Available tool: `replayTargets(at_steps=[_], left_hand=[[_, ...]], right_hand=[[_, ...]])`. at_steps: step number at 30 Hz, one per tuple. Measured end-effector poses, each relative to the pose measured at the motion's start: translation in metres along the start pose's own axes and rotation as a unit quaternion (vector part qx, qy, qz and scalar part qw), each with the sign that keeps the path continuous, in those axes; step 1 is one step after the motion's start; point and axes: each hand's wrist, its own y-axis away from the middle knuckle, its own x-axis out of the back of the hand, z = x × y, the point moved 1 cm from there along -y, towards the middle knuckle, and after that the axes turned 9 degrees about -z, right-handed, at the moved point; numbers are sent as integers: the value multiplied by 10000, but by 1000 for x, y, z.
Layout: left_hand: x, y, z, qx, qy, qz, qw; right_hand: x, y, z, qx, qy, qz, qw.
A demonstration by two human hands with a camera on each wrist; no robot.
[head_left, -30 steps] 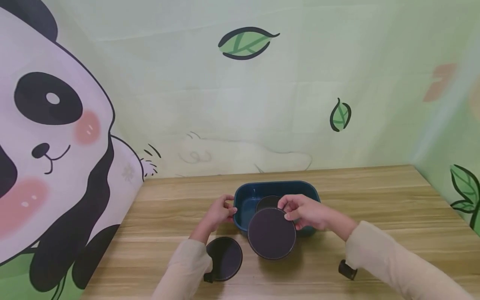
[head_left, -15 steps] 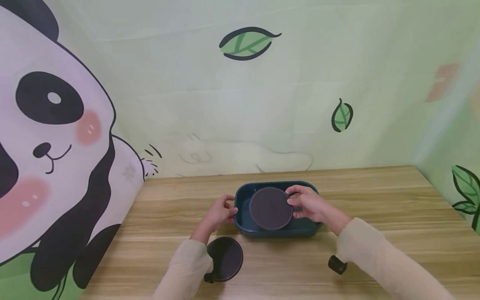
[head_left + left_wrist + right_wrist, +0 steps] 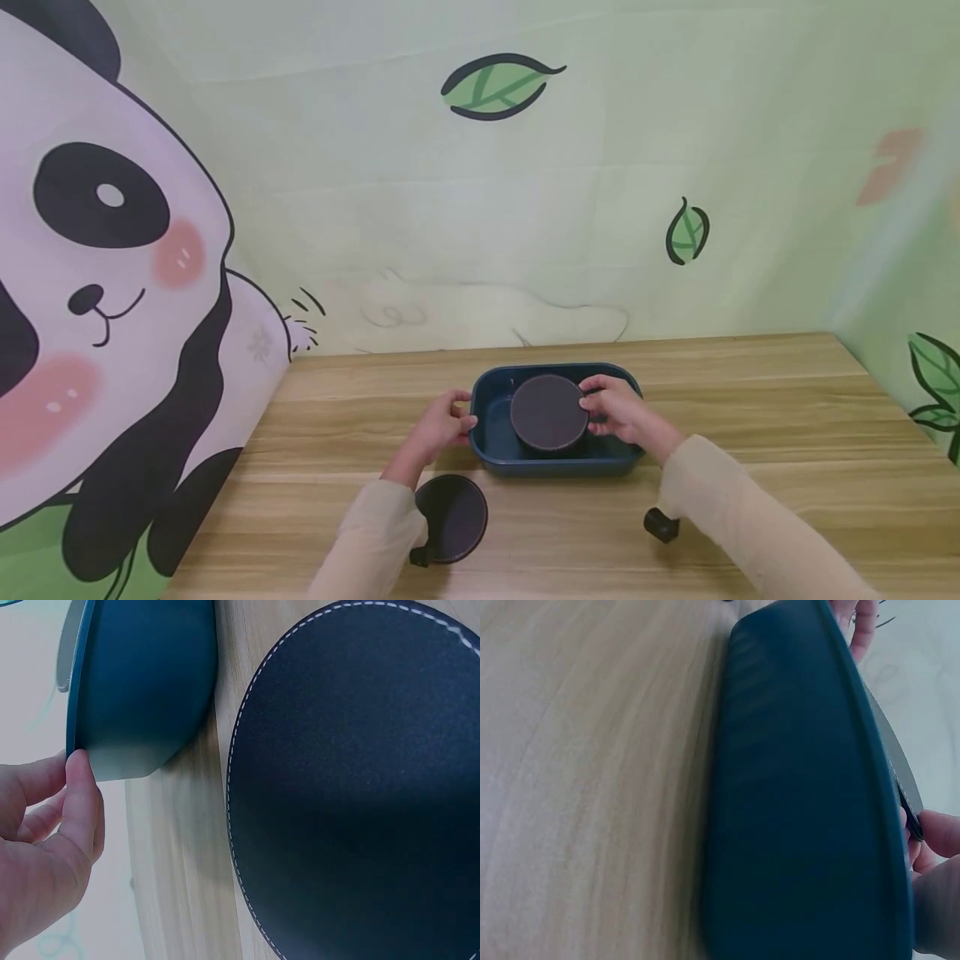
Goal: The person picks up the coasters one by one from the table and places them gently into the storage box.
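Between the thumb and fingers of my right hand (image 3: 622, 412) is the right edge of a round dark coaster (image 3: 550, 412), held over the middle of a blue rectangular bin (image 3: 558, 467). The right wrist view shows this coaster (image 3: 897, 754) edge-on, tilted above the bin's rim. My left hand (image 3: 440, 427) pinches the bin's left rim, which the left wrist view confirms with the hand (image 3: 56, 844) on the bin wall (image 3: 150, 682). A second dark coaster (image 3: 459, 518) lies flat on the table by my left sleeve; its stitched edge shows close up. Whatever lies under the held coaster is hidden.
The wooden table (image 3: 750, 433) carries the bin near its back edge. A hanging cloth (image 3: 375, 208) printed with a panda and leaves rises behind and at the sides. A small black wrist device (image 3: 662, 525) hangs below my right sleeve.
My right hand has carried the coaster from in front of the bin back over it, then slightly right and lower. It now covers the dark disc seen inside earlier. My left hand stays put.
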Motion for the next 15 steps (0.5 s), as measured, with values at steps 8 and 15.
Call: replayTargets(at_steps=[8,15], left_hand=[[0,0,1,53,-31,23,10000],[0,-1,0,15,-44,58,10000]], right_hand=[[2,-9,7,-210,124,274,9993],[4,-17,14,-310,196,433,9984]])
